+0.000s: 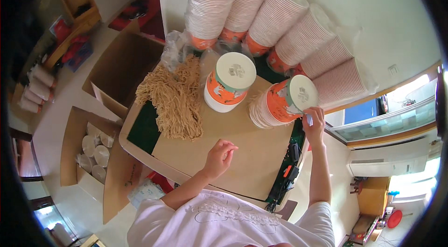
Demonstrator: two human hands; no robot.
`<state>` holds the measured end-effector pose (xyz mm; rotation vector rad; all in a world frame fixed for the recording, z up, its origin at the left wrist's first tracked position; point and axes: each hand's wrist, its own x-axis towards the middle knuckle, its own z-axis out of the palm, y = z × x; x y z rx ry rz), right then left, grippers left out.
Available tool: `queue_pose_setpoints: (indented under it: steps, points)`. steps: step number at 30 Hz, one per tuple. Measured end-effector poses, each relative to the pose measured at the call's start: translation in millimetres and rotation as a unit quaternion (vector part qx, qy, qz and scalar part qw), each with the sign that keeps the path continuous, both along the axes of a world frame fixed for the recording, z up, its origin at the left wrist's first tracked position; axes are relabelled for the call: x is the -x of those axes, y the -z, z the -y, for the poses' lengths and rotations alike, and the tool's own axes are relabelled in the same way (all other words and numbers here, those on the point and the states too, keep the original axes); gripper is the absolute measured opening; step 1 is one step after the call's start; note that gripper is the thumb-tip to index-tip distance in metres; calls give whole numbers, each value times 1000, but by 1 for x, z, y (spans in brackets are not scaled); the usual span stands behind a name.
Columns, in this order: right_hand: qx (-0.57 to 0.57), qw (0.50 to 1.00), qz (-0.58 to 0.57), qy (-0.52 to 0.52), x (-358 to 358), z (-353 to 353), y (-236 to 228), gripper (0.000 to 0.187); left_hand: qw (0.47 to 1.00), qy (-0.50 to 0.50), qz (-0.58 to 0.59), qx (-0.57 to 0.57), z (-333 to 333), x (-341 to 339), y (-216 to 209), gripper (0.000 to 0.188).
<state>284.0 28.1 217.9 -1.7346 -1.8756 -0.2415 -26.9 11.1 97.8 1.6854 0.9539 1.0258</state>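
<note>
Two groups of orange-and-white paper buckets stand upside down on the table. My right hand (314, 123) is closed at the near right edge of the top bucket (284, 102) of the right stack; something small and bluish shows by the fingers, too small to name. Tan cord strands hang around the lower rims of that stack. To its left stands another paper bucket (226, 86), untouched. My left hand (218, 157) hovers over the near part of the table, fingers half curled, with nothing visible in them. A heap of tan twisted cords (175, 100) lies at the table's left.
Tall plastic-wrapped bucket stacks (212, 4) line the wall behind the table (214, 172). Black cables and an orange-marked plug (291, 172) lie along the right edge. Open cardboard boxes (116, 67) stand on the left; the nearer one holds wrapped, round white items (100, 156).
</note>
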Motion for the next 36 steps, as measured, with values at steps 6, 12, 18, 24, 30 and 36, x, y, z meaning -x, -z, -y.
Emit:
queue_pose_setpoints:
  steps: [6,12,18,24,30,36]
  points:
    - [-9,1000,15,-2,-1,1,6,23,1000,9,-7,2,1,-1,1,16]
    - [1,999,40,4,4,3,2,25,999,-30,17,-14,-9,0,12,17]
    - [-21,997,-46,49,9,2,-5,31,1000,-27,-8,8,-27,-14,9,16]
    - [26,997,40,61,19,-26,-13,36,1000,-16,10,-22,-97,-108,9,14]
    - [37,998,29,46,23,-35,-1,29,980,-55,-139,-134,-168,-172,27,21]
    - [32,997,17,63,9,-28,6,31,984,-3,-173,-40,-178,-189,-3,20]
